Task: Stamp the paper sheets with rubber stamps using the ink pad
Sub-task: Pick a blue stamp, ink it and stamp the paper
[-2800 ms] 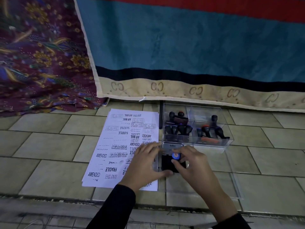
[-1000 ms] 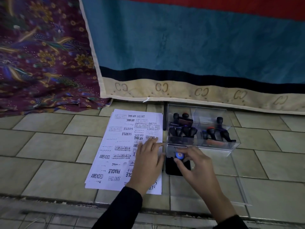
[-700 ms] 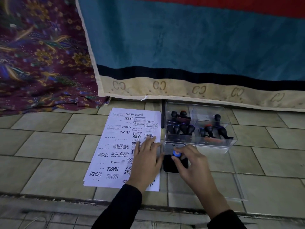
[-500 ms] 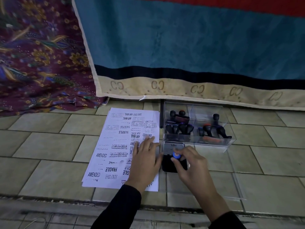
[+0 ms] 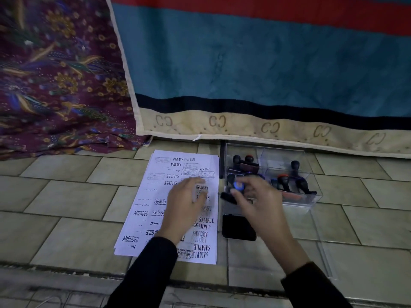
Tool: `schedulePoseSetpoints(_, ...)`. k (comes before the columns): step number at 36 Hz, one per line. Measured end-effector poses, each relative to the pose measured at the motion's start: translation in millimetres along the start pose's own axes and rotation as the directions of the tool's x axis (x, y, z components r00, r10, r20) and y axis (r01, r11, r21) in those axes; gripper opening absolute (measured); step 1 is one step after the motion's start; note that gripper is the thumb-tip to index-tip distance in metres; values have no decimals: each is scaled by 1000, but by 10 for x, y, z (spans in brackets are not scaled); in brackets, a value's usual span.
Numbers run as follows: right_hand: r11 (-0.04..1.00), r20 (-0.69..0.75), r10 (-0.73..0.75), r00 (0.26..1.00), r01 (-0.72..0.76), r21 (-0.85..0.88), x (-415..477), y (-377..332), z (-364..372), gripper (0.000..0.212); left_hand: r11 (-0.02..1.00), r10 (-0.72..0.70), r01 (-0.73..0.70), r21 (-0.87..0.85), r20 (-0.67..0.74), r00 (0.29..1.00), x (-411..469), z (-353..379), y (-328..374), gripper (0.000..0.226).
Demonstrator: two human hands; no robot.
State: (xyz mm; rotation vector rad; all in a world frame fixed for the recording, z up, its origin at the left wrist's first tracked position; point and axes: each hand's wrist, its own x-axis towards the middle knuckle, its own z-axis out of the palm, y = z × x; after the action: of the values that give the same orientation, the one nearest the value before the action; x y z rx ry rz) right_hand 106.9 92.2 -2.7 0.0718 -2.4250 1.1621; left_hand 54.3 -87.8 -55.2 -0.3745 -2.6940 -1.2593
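Low in the middle of the frame a stack of paper sheets (image 5: 155,187) lies on the tiled floor (image 5: 66,196), already printed with AMENDED, SAMPLE, FAX OUT and AIR MAIL marks. The left hand (image 5: 185,201) covers the sheets' right half, fingers spread and fairly straight, holding nothing. It is blurred, so I cannot tell whether it presses the paper or hangs just above it. Just right of centre, the right hand (image 5: 258,203) pinches a rubber stamp (image 5: 238,186) by its blue-topped knob. Its dark base pokes out to the left, smeared by blur, and its face cannot be read. The stamp sits clear of the black ink pad (image 5: 239,227), which lies open just below it, beside the sheets. Behind the right hand stands a clear plastic box (image 5: 311,196) with more stamps (image 5: 298,181) inside, several hidden by the fingers. A striped teal blanket (image 5: 244,63) fills the top, and a floral cloth (image 5: 55,74) fills the upper left.
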Motion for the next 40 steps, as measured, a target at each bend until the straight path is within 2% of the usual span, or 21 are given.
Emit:
schedulePoseSetpoints(2, 1000, -13, 1, 1000, -1, -5, 235, -11, 100, 21, 1000, -17, 18, 24, -41, 999, 134, -137, -67, 30)
schedulePoseSetpoints(6, 997, 56, 55, 997, -52, -49, 690, 34, 379, 22, 990, -58, 68, 125, -83, 995, 411, -280, -273, 29)
schedulePoseSetpoints(9, 984, 116, 21, 993, 0, -176, 930, 97, 584, 16, 971, -80, 94, 221, -74, 994, 553, -281, -452, 30)
schedulePoseSetpoints(14, 970, 172, -9, 985, 50, -239, 1111, 186, 819, 8, 933, -68, 76, 352, -34, 997, 613, -176, -629, 31)
schedulePoseSetpoints(27, 959, 261, 5, 965, 69, -275, 1194, 263, 1047, 13, 931, -15, 47, 361, -92, 996, 563, -39, -750, 30)
schedulePoseSetpoints(40, 948, 236, 46, 971, 32, -316, 1217, 234, 1101, 8, 934, -25, 56, 353, -91, 996, 546, -40, -720, 31)
